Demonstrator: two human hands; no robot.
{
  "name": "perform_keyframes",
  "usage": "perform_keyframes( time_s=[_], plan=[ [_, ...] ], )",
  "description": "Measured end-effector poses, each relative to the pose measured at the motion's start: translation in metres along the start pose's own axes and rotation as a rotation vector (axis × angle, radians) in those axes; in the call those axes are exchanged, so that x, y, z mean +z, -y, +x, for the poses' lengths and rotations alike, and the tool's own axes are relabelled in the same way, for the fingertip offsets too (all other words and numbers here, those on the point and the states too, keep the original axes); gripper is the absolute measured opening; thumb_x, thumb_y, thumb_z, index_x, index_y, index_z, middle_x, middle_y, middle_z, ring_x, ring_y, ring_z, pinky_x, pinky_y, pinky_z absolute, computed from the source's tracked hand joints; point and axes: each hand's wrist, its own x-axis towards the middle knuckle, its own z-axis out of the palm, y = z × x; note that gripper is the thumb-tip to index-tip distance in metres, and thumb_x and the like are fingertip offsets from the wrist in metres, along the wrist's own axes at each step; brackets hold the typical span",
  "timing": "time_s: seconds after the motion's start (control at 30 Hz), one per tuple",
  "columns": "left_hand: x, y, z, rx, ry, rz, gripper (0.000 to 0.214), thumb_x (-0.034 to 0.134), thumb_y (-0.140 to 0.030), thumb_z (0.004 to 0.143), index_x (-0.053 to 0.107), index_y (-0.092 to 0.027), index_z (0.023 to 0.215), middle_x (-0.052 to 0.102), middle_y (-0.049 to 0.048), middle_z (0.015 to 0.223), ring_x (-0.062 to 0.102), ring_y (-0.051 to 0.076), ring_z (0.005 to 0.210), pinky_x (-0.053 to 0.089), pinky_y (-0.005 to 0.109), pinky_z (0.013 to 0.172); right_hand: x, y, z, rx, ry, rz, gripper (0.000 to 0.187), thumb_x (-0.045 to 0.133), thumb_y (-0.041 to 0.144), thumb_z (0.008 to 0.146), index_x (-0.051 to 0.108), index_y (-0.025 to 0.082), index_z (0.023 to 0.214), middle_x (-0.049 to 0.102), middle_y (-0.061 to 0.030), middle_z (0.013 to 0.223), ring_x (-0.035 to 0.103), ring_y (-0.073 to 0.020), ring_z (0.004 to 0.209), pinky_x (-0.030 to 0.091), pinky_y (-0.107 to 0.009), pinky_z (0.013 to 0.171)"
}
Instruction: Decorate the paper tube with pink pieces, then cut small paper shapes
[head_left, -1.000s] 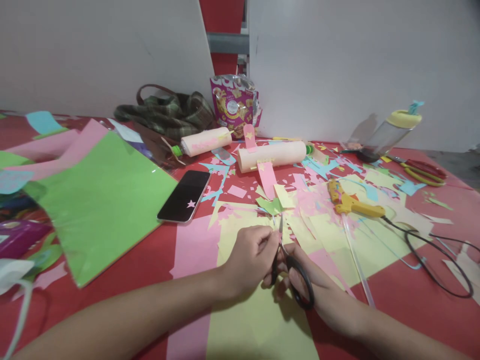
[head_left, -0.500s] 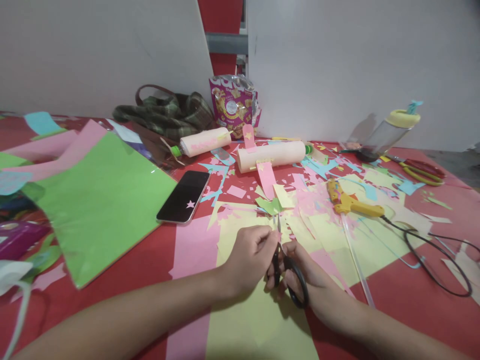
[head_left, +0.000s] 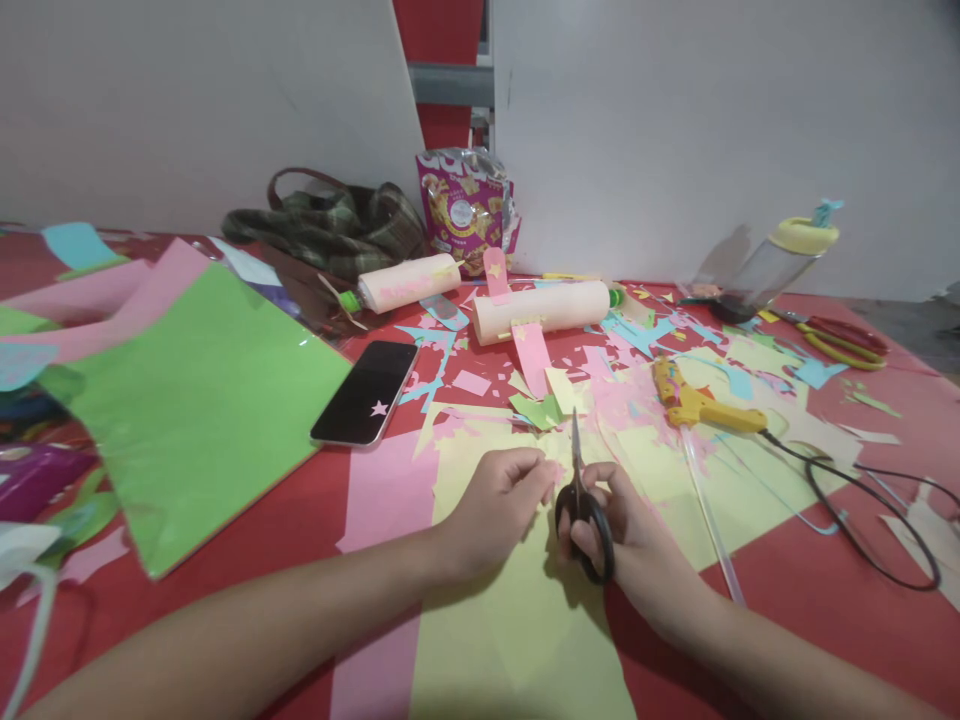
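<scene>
My right hand [head_left: 611, 525] grips black-handled scissors [head_left: 576, 470], their blades together and pointing away from me. Between the pinched thumb and finger of my left hand [head_left: 506, 505] is a small piece of pink paper [head_left: 556, 470], mostly covered by the fingertips. The scissors stand just right of that piece, apart from it. Both hands are above a yellow paper sheet [head_left: 517, 640]. On the black phone [head_left: 365, 393] to the left lies a pink paper star [head_left: 379, 409].
Paper-wrapped bottles [head_left: 541, 312] lie at the back before a snack bag [head_left: 466, 212]. Right are a yellow glue gun [head_left: 709, 408] with a trailing cord, other scissors [head_left: 844, 343] and a clear cylinder [head_left: 769, 270]. A green sheet [head_left: 202, 400] covers the left. Paper scraps are scattered around.
The scissors have moved slightly right, away from the pink paper, and their blades have closed. My left hand keeps its pinch in nearly the same place.
</scene>
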Motion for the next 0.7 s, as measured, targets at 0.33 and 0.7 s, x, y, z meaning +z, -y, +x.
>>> perform_keyframes(
  time_s=[0.33,0.7],
  plan=[
    [-0.0027,-0.0044,0.0008,0.041,0.255,0.179,0.028,0.04,-0.019,0.072,0.031,-0.015,0.045,0.023,-0.0065,0.045,0.02,0.004,0.042,0.017,0.019,0.04,-0.0118,-0.0006,0.0015,-0.16,-0.116,0.144,0.045,0.068,0.027,0.063,0.029,0.027,0.085,0.055,0.0049,0.069,0.053,-0.0116,0.063,0.039,-0.024,0.057],
    [-0.0076,0.0008,0.0009,0.002,0.417,0.262,0.03,0.041,-0.024,0.073,0.029,-0.016,0.046,0.019,-0.0068,0.045,0.019,0.004,0.042,0.014,0.021,0.04,-0.0109,0.0018,-0.0003,-0.151,-0.108,0.018,0.042,0.067,0.018,0.061,0.029,0.025,0.08,0.047,0.0038,0.08,0.046,-0.0082,0.063,0.037,-0.019,0.053]
  ],
)
